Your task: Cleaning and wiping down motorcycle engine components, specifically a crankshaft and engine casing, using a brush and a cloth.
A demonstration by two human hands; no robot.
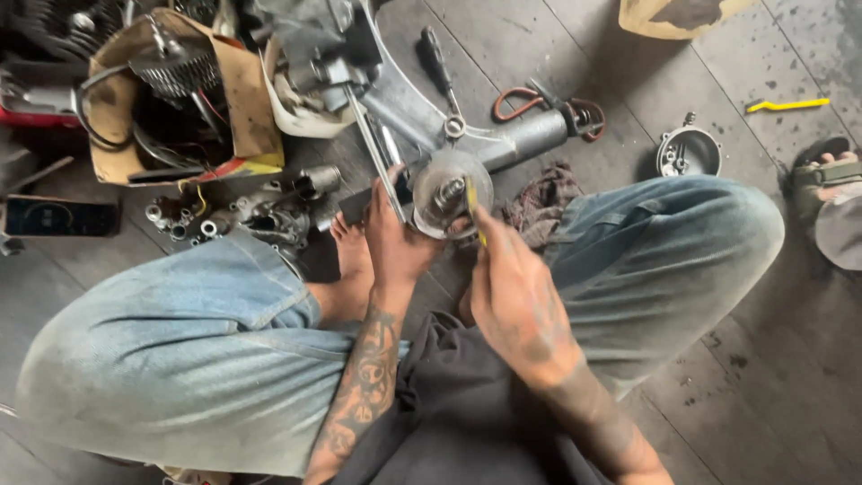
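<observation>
A round metal hub with a threaded shaft in its middle sits at the end of a grey metal arm, between my knees. My left hand grips the hub's left rim. My right hand holds a small yellow-handled tool whose tip is at the hub's right side, close to the shaft. Both hands are greasy. I squat on the floor in jeans, with my bare foot under the left hand.
A cardboard box of engine parts stands at upper left, loose nuts and small parts beside it. Pliers with red handles, a screwdriver, a rag, a round metal cover and a yellow tool lie on the plank floor. Another person's sandalled foot is at right.
</observation>
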